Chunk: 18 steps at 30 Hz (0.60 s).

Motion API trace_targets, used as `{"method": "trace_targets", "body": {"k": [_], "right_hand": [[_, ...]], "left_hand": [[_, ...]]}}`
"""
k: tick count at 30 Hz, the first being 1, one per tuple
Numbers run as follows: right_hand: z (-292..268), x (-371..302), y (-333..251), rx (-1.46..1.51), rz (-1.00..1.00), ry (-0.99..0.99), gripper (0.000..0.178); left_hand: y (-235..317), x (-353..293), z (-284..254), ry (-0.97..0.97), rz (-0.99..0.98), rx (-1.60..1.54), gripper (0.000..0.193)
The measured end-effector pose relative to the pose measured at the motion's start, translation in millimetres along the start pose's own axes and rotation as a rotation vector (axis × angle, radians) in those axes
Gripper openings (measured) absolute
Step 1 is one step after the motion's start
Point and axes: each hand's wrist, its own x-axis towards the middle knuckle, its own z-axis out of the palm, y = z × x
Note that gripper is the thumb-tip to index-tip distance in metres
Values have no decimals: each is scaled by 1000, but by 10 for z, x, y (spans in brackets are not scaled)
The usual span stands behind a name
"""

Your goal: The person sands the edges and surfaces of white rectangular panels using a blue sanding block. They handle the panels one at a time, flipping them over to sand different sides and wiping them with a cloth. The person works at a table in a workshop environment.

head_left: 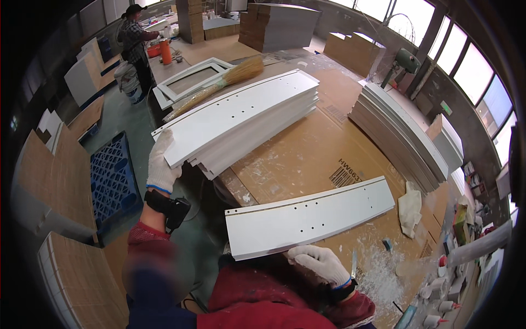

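My left hand (163,169), in a white knit glove, is closed around the near left end of the top white drilled panel (241,109) on a stack. That panel lies slightly askew over the others, and its grip side is partly hidden. Flat in front of me rests a single white panel (309,219) with small dark holes and a groove along its far edge. At its near edge is my gloved right hand (319,264), fingers curled together; what they hold, if anything, is hidden. A thin blade-like tool (354,264) lies beside that hand.
Cardboard (285,170) covers the table. Another panel stack (402,134) stands right, near a crumpled glove (410,209) and white shavings (378,279). A straw broom (241,73) and white frames (192,82) lie behind. A blue pallet (114,178) is left; a person (134,44) stands far off.
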Motion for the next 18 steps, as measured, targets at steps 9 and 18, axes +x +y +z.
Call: {"method": "trace_targets", "body": {"k": [9,18], "right_hand": [[-123,-19,25,133,35,68,27],[-293,-131,66,92,-21,220,25]], "left_hand": [[-153,169,153,38,-80,84,32],[300,164,248,50,-166,857,64]]}}
